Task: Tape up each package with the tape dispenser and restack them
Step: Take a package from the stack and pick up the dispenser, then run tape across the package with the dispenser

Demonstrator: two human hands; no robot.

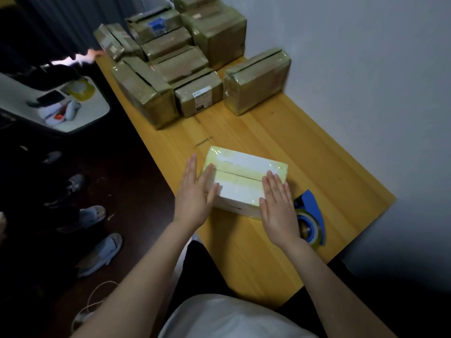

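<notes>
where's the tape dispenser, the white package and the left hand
tape dispenser (314,211): head view, on its blue frame.
white package (244,178): head view, middle of its taped top face.
left hand (195,198): head view, on the back of the hand.

A yellow wooden table stands with its right long side against a plain pale grey wall, which is evenly lit. Left of the table the floor is dark brown and in shadow. On it, near the table's near left corner, lie pale slippers and a thin light cable. Further left of the table stands a white, round-cornered surface. Beyond the table's far left end is something dark and vertically ribbed, too dim to identify.
</notes>
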